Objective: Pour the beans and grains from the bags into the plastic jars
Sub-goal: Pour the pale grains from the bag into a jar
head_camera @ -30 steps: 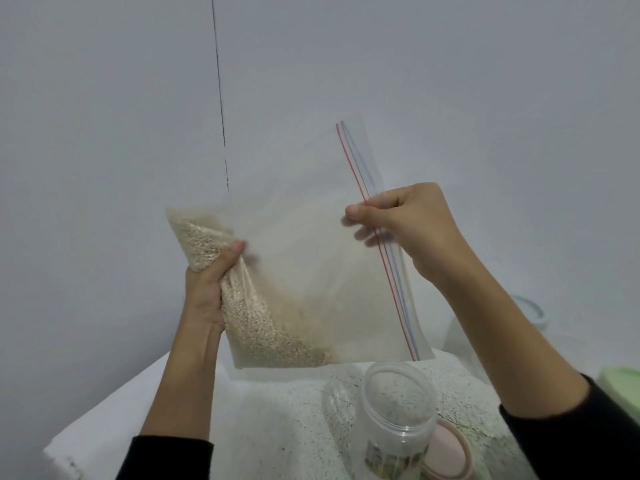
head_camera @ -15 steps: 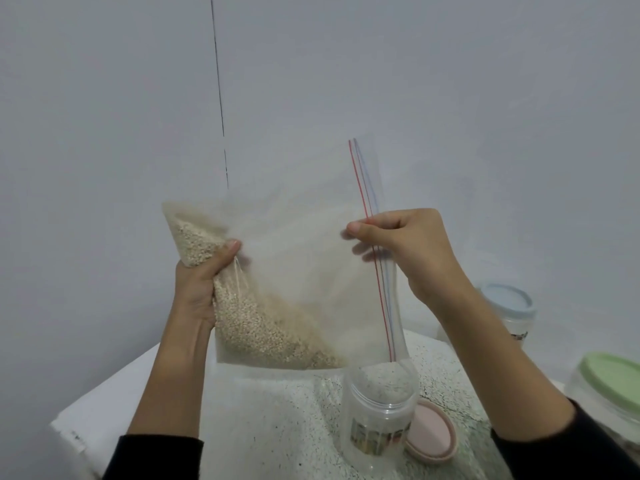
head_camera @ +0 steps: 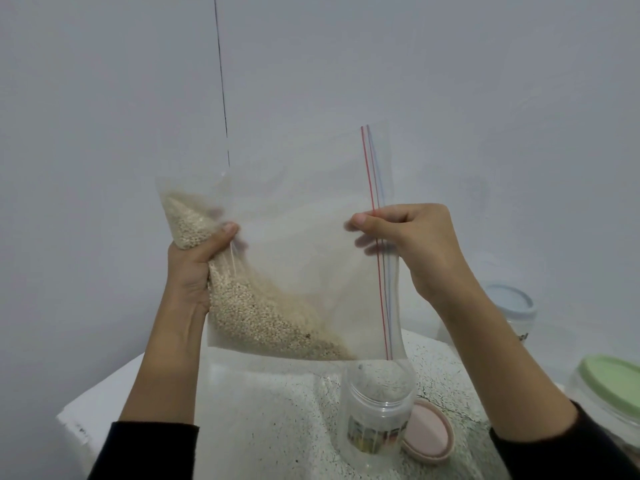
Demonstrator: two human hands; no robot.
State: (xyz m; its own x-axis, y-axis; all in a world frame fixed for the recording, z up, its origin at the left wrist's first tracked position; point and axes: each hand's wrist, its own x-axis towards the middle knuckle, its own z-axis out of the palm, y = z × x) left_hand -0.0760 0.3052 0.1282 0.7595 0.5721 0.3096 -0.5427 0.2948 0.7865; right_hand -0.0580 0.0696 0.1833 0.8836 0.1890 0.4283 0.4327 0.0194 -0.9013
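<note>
Table [head_camera: 263,420]: speckled white, lower centre of the frame, under everything else.
Bag [head_camera: 304,258]: clear zip bag held in mid-frame above the table, zip edge running down its right side, lower corner of that edge hanging just over the open jar.
Grains [head_camera: 249,313]: pale, heaped along the bag's lower left; judged to be nearly all still inside.
Left hand [head_camera: 194,268]: fingers and thumb clamped on the bag's grain-filled left corner, centre left.
Right hand [head_camera: 412,247]: thumb and fingers pinched on the zip edge, centre right.
Open jar [head_camera: 375,410]: clear plastic, lower centre right, lid off, upright; a pale layer seen through the mouth, grain or table showing through not told apart.
Pink lid [head_camera: 429,434]: lying just right of the open jar.
Other jars: blue-lidded jar [head_camera: 509,306] and green-lidded jar [head_camera: 609,386] at the right edge, capped; contents not readable.
Progress: judged early in this pour; bag left to empty, lid left to fit.
</note>
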